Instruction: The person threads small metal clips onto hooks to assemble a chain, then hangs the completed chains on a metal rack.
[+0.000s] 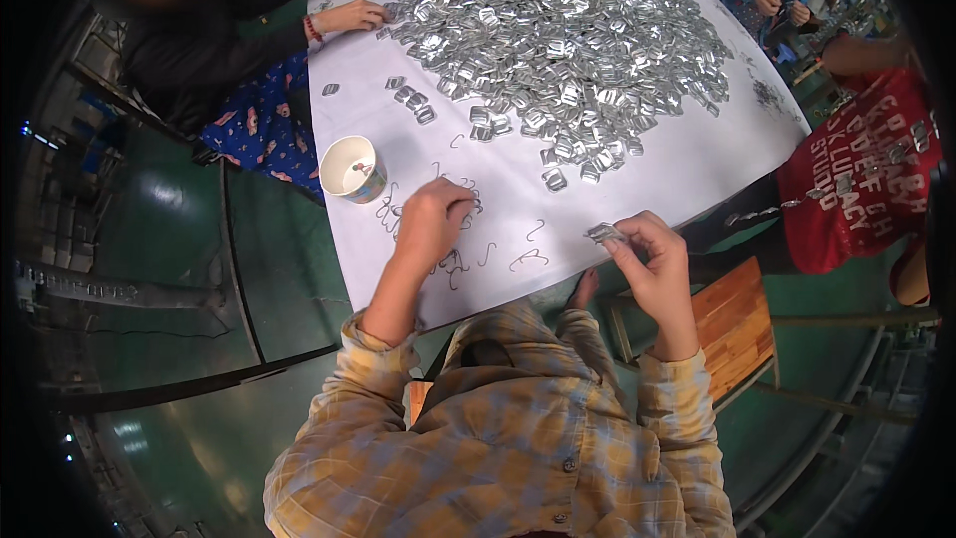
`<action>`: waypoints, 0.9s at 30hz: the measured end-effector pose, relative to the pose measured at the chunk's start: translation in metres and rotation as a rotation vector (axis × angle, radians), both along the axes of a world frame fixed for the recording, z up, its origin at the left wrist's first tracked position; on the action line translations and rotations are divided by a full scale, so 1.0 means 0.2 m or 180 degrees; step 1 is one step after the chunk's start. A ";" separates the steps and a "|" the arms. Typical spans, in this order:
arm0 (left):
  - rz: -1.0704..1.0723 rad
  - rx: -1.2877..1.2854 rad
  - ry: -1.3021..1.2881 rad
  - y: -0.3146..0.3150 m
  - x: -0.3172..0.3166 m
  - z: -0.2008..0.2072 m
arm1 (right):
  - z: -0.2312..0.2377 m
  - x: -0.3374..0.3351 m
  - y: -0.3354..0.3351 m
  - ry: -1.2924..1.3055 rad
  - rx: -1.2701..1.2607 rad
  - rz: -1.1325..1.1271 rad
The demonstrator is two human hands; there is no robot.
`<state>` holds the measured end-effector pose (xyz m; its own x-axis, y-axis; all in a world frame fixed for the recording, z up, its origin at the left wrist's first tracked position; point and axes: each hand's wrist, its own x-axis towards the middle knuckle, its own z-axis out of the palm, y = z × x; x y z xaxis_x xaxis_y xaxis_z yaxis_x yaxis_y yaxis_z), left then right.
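Your right hand (652, 254) is raised at the near edge of the desk (398, 144), thumb and forefinger pinched on a small, flat, shiny silver metal piece (602, 232) that juts out to the left of the fingertips. Your left hand (435, 217) is low over the white-covered desk, its fingers curled in toward the thumb at a loose cluster of thin, dark, curved wire hooks (388, 217); you cannot tell from this view whether it has hold of one. A few more hooks lie between your two hands. Just left of the cluster stands a white-rimmed paper cup (372, 189) with something small inside. Beyond your hands, a broad heap of similar silver metal pieces (558, 40) covers the far part of the desk, with several strays on its near side. At the left edge, a co-worker's hand (357, 16) reaches to the heap.
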<state>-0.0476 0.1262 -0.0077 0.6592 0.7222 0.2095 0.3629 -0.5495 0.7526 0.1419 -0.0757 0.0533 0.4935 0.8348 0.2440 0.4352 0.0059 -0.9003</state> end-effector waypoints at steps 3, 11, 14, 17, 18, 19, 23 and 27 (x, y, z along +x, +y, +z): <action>0.0331 0.1093 0.0338 0.08 -0.05 -0.04 | -0.01 0.01 0.00 -0.0018 0.0031 -0.0095; 0.0396 0.0554 0.0271 0.19 -0.08 -0.11 | 0.00 0.00 0.00 -0.0217 -0.0067 -0.0056; 0.0825 0.0935 0.0838 0.27 -0.03 -0.13 | 0.00 0.00 0.02 -0.0133 0.0006 -0.0058; 0.0468 0.0998 0.0547 0.23 0.05 -0.06 | -0.03 0.01 0.01 0.0124 -0.0014 -0.0172; 0.0448 0.0989 0.0550 0.20 0.08 -0.05 | -0.03 0.01 0.01 0.0129 -0.0024 -0.0191; 0.0174 0.1006 0.0621 0.16 0.10 -0.04 | -0.04 0.01 0.01 0.0106 -0.0029 -0.0190; -0.0115 0.0919 0.0775 0.07 0.15 -0.03 | -0.04 0.02 -0.01 0.0122 -0.0037 -0.0239; -0.0550 0.0990 0.0625 -0.06 0.21 -0.06 | -0.04 0.01 -0.02 0.0176 0.0008 -0.0321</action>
